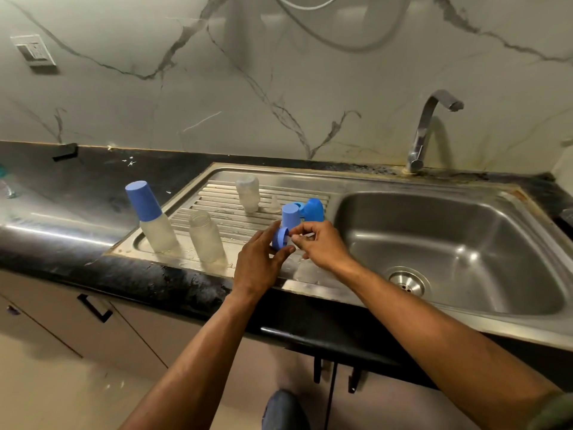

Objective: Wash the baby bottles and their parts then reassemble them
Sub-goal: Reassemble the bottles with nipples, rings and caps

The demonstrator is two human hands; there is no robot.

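Note:
My left hand [259,257] pinches a blue screw ring [280,238] over the drainboard's front edge. My right hand [319,243] pinches a clear teat [294,238] at the ring's opening. One assembled bottle with a blue cap [152,212] stands at the drainboard's left corner. An open frosted bottle [206,237] stands beside it. Another frosted bottle [248,193] stands upside down further back, with a clear teat [274,203] to its right. A blue cap [290,214] and a second blue cap [313,209] with a blue ring [297,205] sit just behind my hands.
The steel drainboard [223,212] joins a sink basin [449,243] with a drain [407,279] on the right. A chrome tap [428,128] rises at the back. Black countertop [77,187] stretches left. Cabinet doors with a black handle [94,307] lie below.

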